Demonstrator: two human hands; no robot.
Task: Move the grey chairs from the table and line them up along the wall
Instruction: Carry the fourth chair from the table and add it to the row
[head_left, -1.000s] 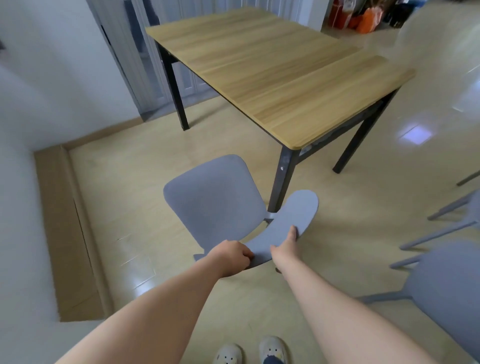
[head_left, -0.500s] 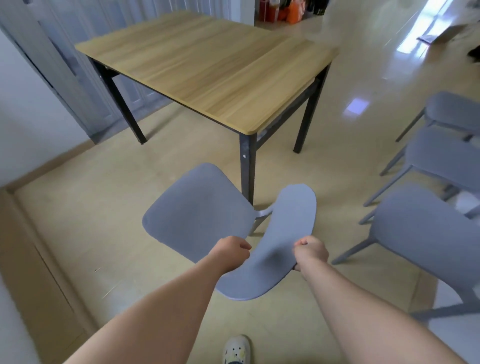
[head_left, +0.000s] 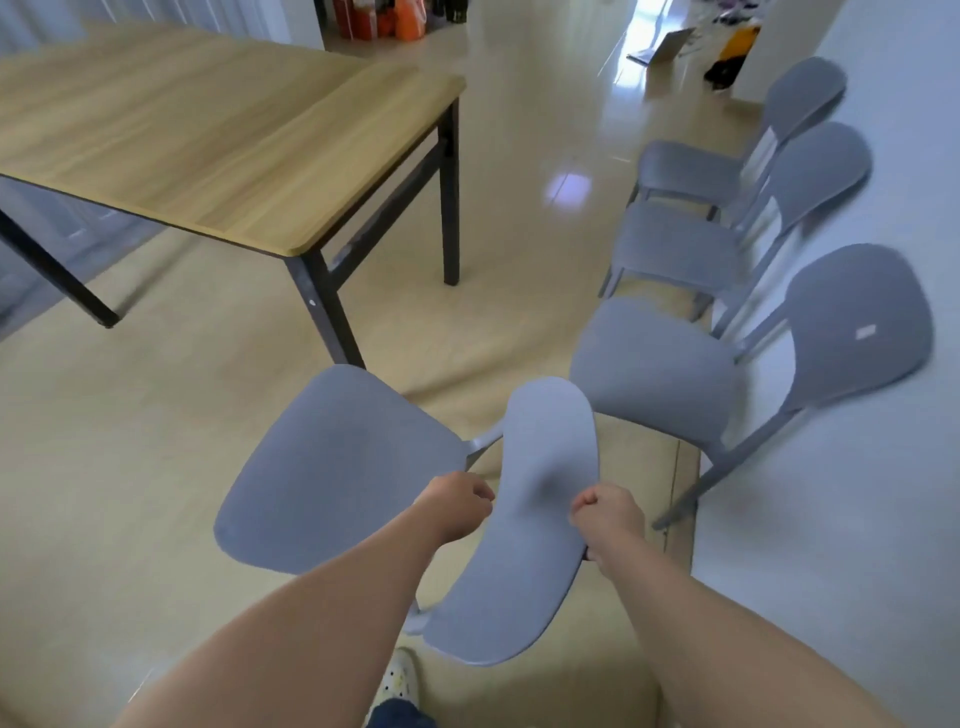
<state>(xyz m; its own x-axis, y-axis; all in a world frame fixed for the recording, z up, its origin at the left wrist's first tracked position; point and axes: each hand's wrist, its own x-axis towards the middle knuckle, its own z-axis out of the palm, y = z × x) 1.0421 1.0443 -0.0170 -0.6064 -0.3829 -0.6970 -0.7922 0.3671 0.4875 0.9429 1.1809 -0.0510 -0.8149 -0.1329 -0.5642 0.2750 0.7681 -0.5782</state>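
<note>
Hands clamp the backrest of the grey chair (head_left: 343, 467), and that chair hangs tilted just off the near corner of the counter (head_left: 223, 130), its seat turned toward the counter's black front leg. Left hand (head_left: 457, 506) makes a closed grip on the backrest's left edge, fist curled tight; right hand (head_left: 608, 519) makes the same closed grip on the right edge, thumb on top, fingers wrapped behind. Whether the chair's legs touch the floor (head_left: 130, 415) cannot be told, they are hidden under the seat. Well away from the counter, on its far right side, three more grey chairs line the wall (head_left: 914, 156): nearest chair (head_left: 660, 369) just beside the held backrest, middle chair (head_left: 685, 249) behind it, far chair (head_left: 691, 169) last, all with backs to the wall and seats facing the counter. Counter top is bare wood. One pale shoe (head_left: 397, 680) shows below the held chair. Picture is a little blurred.
</note>
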